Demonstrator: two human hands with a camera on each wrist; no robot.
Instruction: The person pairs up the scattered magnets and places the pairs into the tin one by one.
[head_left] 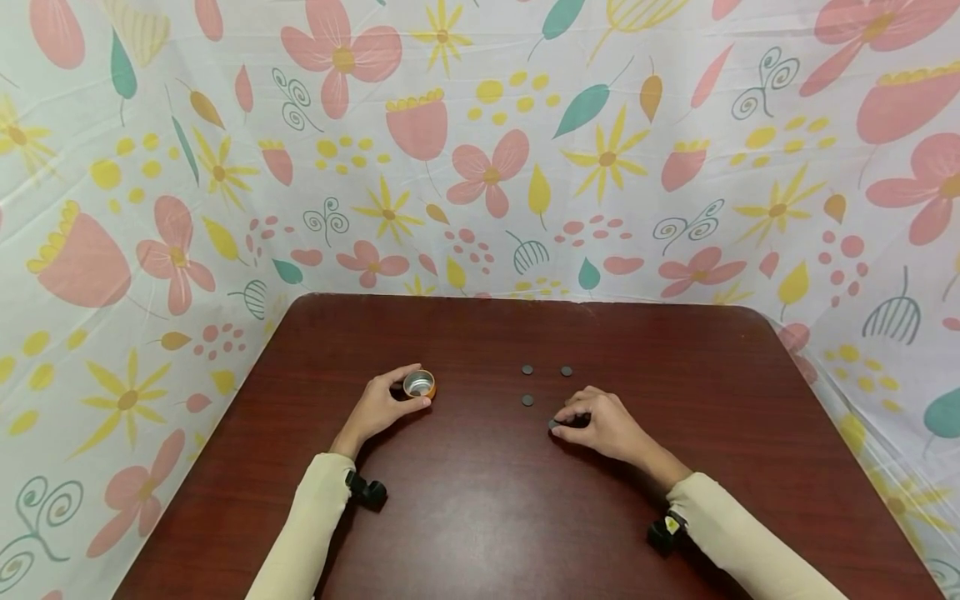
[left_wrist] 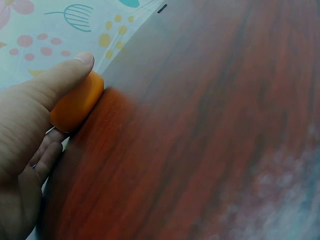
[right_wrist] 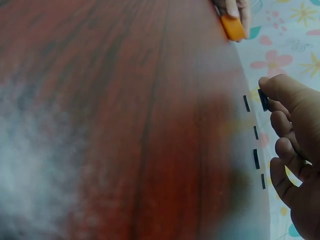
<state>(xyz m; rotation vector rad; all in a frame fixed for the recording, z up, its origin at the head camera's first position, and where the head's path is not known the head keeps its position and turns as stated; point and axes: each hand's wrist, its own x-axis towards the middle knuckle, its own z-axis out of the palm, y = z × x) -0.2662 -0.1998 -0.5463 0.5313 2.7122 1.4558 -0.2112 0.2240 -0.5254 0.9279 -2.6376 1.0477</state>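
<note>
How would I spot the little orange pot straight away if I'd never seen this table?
Start with the reddish-brown table and find the person's left hand. The small round pot is held between thumb and fingers. Unlike the flat dark discs, it is hollow, orange outside and silvery inside.

the cup [head_left: 419, 384] is left of the discs [head_left: 527, 400] (beneath both, a table [head_left: 465, 483])

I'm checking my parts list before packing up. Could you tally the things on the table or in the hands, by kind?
Dark round discs: 5 (4 on the table, 1 pinched in the right hand; the right wrist view shows all)
Round orange tin: 1 (held by the left hand)
Total: 6
</note>
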